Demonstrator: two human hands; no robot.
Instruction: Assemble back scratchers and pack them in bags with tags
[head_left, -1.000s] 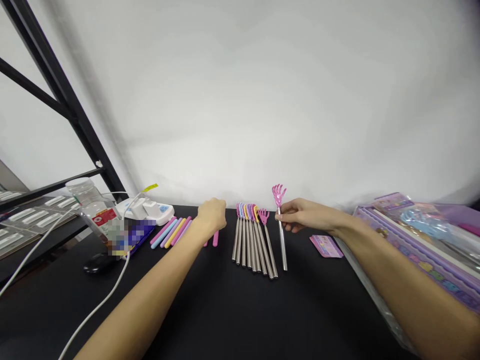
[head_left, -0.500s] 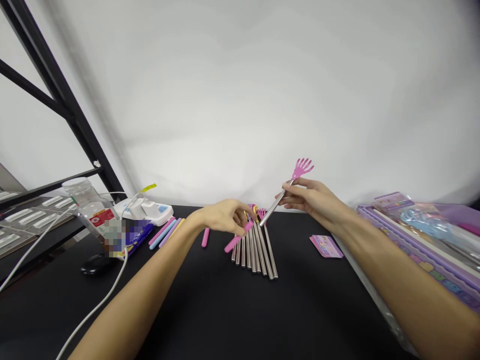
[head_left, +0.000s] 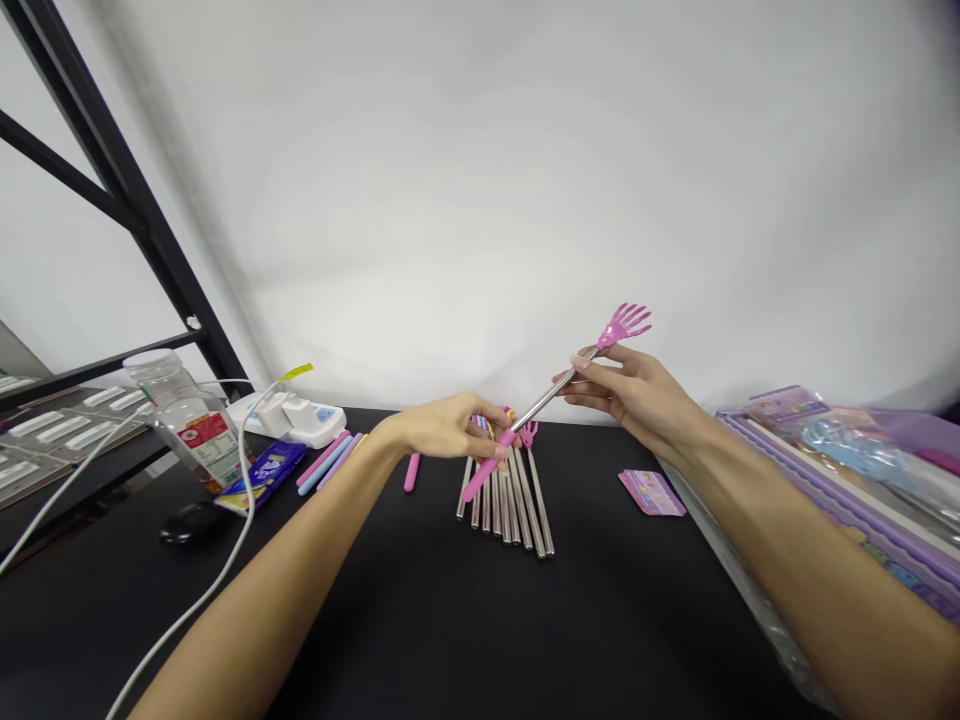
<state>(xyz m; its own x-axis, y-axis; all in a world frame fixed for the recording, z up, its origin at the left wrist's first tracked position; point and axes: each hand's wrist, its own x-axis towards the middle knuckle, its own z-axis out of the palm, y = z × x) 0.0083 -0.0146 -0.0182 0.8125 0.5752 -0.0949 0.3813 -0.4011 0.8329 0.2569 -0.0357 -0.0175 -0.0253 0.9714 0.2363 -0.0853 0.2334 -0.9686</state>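
Observation:
My right hand (head_left: 630, 388) pinches the metal rod of a back scratcher (head_left: 551, 392) just below its pink hand-shaped head. My left hand (head_left: 450, 428) grips a pink handle sleeve (head_left: 484, 482), whose upper end meets the lower end of that rod. Rod and sleeve line up at a slant above the table. Beneath them lie several more metal back scratchers (head_left: 525, 510), fanned out with rods toward me; their coloured heads are partly hidden behind my left hand. Another pink sleeve (head_left: 412, 472) lies by my left wrist.
Pink, blue, purple and yellow sleeves (head_left: 324, 463) lie left, by a white power strip (head_left: 330, 425). Farther left are a clear jar (head_left: 187, 420), a blue packet (head_left: 274, 470), a black mouse (head_left: 191, 523) and a white cable (head_left: 225, 570). Pink cards (head_left: 652, 493) and a purple box (head_left: 795, 460) are right.
The rod and the pink sleeve, apart before, now meet end to end. My right hand and the scratcher head have shifted slightly right.

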